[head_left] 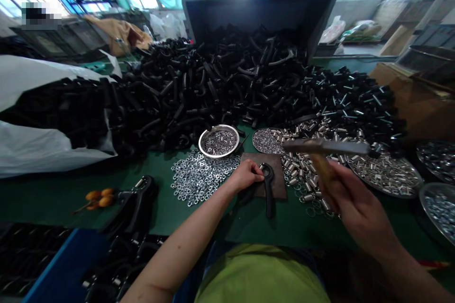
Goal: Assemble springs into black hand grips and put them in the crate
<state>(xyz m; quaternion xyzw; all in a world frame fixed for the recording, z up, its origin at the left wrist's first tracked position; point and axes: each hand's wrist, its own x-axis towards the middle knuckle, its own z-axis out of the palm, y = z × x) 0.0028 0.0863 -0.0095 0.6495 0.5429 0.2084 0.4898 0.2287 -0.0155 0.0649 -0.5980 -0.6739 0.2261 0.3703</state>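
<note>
My right hand (355,206) grips the wooden handle of a hammer (327,147), raised over the springs at the right with its metal head lying roughly level. The fingers of my left hand (249,174) pinch the head of a black curved handle (269,194), which lies partly on a square metal plate (280,177). A small silver piece shows at my fingertips, too small to make out. The handle's lower end reaches past the plate's near edge onto the green table (216,222).
Loose nuts (199,177) lie left of the plate, below a metal bowl (218,141) of small pins. Springs (295,170) spread to its right, beside trays of metal parts (387,177). Black handles (213,85) heap behind. Orange fruits (103,197) and a blue crate (67,265) are left.
</note>
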